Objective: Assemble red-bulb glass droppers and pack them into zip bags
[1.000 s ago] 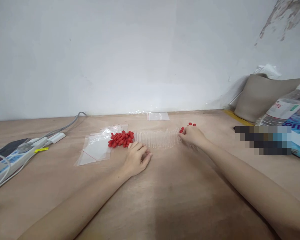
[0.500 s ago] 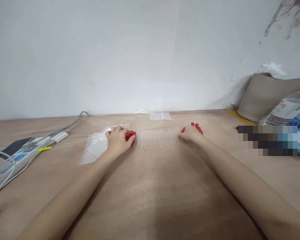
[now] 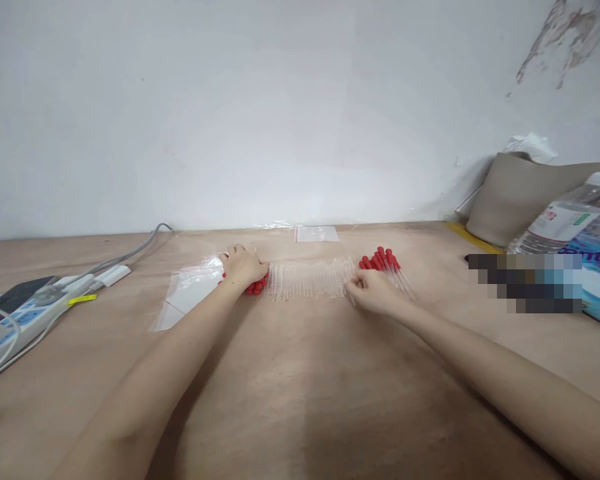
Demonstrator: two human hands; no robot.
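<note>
Perhaps a makeshift workroom; plain wooden tabletop [image 3: 260,400], power strip [image 3: 30,312], bare stained wall [image 3: 230,113].

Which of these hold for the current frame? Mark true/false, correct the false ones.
1. The left hand partly hides the red bulb pile. True.
2. The right hand is at the right end of the row of clear tubes. True.
3. The row of clear tubes lies left of the red bulb pile. False: it lies to the right.
4. Red-topped tubes lie just beyond the right hand. True.
5. The right hand is spread flat. False: its fingers are curled.
</note>
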